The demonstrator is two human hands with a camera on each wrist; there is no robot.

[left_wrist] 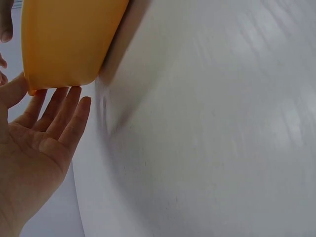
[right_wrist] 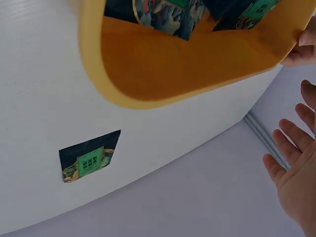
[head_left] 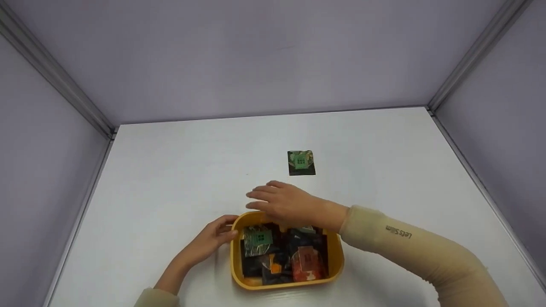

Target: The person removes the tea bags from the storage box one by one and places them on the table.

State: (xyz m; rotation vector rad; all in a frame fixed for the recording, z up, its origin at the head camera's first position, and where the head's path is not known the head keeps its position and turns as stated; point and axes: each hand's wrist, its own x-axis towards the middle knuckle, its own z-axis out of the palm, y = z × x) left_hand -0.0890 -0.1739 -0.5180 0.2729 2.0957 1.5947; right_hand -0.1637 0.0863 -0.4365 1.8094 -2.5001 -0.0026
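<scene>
A: Start at the left of the yellow tub [head_left: 286, 277]. What is there?

B: The left hand [head_left: 211, 241], reaching in from the near edge of the white worktop [head_left: 170, 170]. Its fingers [left_wrist: 69, 111] lie straight and loose against the tub's left wall, by the far left corner. The left wrist view shows the palm bare and the fingertips touching the tub's rounded lower edge; they curl round nothing.

A: And the tub itself?

B: It sits on the worktop near the person, and it holds a heap of small dark sachets. One with a green label [head_left: 257, 238] lies at the tub's far left, one with an orange label [head_left: 308, 262] at its near right, and black ones lie between them.

A: Above the tub?

B: The right hand [head_left: 283, 202] hovers over the tub's far rim, palm down, with a beige sleeve [head_left: 409, 251] behind it. Its fingers [head_left: 260, 197] are spread and point left; they hold nothing. In the right wrist view they are clear of the rim.

A: Anything beyond the tub?

B: A single green-label sachet [head_left: 301, 162] lies flat on the worktop, well beyond the tub's far rim and a little to the right, apart from both hands. Grey walls [head_left: 273, 55] close in the worktop on three sides.
</scene>
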